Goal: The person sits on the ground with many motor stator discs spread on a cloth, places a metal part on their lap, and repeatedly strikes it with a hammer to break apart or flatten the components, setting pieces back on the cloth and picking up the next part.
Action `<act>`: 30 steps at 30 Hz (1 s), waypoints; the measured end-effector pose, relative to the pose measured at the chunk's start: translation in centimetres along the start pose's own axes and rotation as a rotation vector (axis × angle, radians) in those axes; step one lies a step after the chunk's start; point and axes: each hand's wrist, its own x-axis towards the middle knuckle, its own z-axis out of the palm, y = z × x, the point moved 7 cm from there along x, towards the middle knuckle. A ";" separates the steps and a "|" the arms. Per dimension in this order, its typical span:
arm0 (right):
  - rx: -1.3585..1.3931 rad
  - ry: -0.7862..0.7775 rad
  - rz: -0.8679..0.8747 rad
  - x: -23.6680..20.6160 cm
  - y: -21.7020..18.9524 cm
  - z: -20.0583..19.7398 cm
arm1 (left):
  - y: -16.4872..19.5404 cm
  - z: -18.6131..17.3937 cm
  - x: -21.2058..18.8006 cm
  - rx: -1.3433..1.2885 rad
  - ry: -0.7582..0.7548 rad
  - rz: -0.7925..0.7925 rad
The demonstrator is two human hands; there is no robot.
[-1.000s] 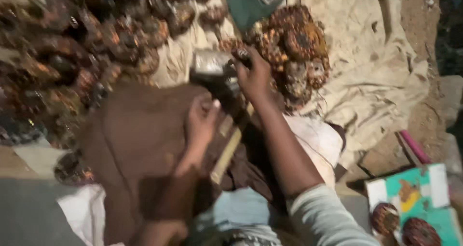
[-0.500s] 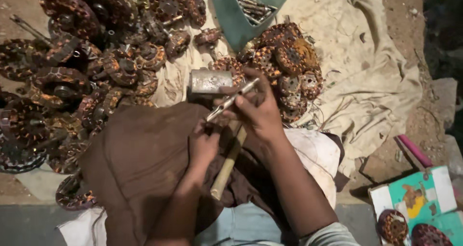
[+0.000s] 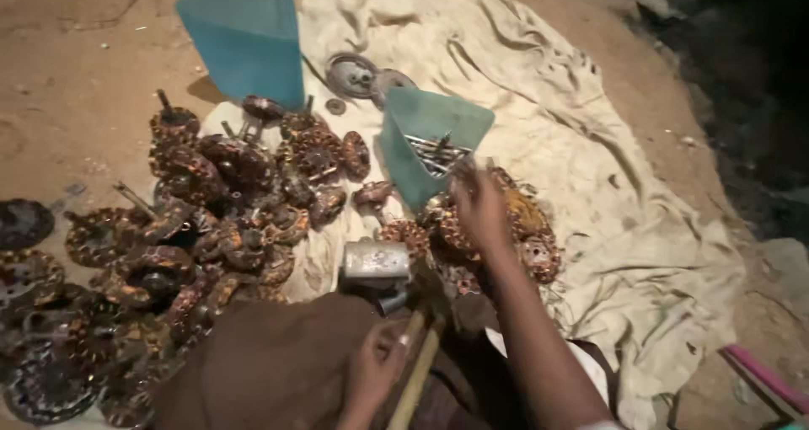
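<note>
Reaching farther now, right hand (image 3: 479,207) hovers open-fingered over one teal bin (image 3: 430,144) of metal rods, while left hand (image 3: 375,371) grasps one wooden hammer handle (image 3: 419,371) nearby.

The right hand (image 3: 479,207) reaches out over a small heap of rusty round copper-wound motor parts (image 3: 522,228), just beside an open teal plastic container (image 3: 430,148) holding thin metal rods, while the left hand (image 3: 377,367) rests near the body on the pale wooden handle (image 3: 415,378) of a hammer with a silvery cylindrical metal head (image 3: 376,261). A larger pile of similar wound coils (image 3: 211,219) lies left on a crumpled cream cloth (image 3: 590,144) spread over the dirt floor.
</note>
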 end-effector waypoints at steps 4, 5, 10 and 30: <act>-0.155 -0.359 0.001 -12.3 4.4 7.2 | 0.4 0.3 -1.2 -0.111 0.025 0.271; -0.175 -0.437 -0.131 -14.5 4.7 8.9 | -0.6 0.5 -1.4 -0.006 0.002 0.149; -0.413 -0.599 0.007 -16.8 9.3 12.5 | -0.4 -0.3 -1.7 0.177 0.013 -0.014; -0.393 -0.861 0.000 -19.5 8.8 15.9 | -7.5 -2.7 1.1 -0.883 0.224 -0.114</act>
